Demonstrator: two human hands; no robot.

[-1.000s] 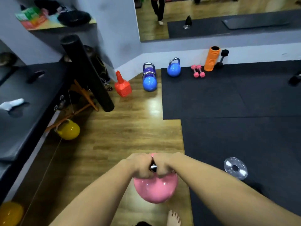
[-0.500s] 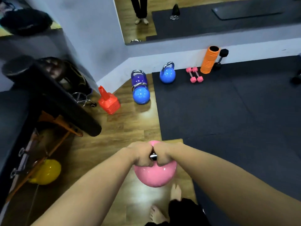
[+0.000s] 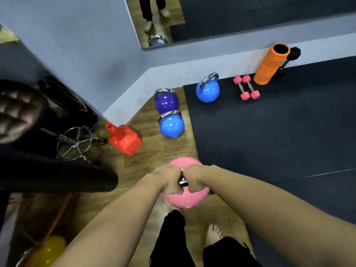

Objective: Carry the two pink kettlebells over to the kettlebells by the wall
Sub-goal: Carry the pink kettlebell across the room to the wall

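A pink kettlebell (image 3: 187,199) hangs above the wooden floor in front of my legs. My left hand (image 3: 169,180) and my right hand (image 3: 193,179) are both closed side by side on its metal handle. Ahead by the wall stand a purple kettlebell (image 3: 166,102), a blue kettlebell (image 3: 171,125) just in front of it, and another blue kettlebell (image 3: 208,90) on the black mat to the right. Only one pink kettlebell is in view.
An orange cone stack (image 3: 124,140) lies left of the kettlebells. A chrome stool base (image 3: 75,142) and a black padded bench (image 3: 48,174) crowd the left side. Pink dumbbells (image 3: 247,87) and an orange foam roller (image 3: 270,64) sit by the wall. A yellow kettlebell (image 3: 48,251) is at lower left.
I have walked forward with the pink kettlebell held in both hands. The wall kettlebells and the orange cone are now much closer and larger in view.
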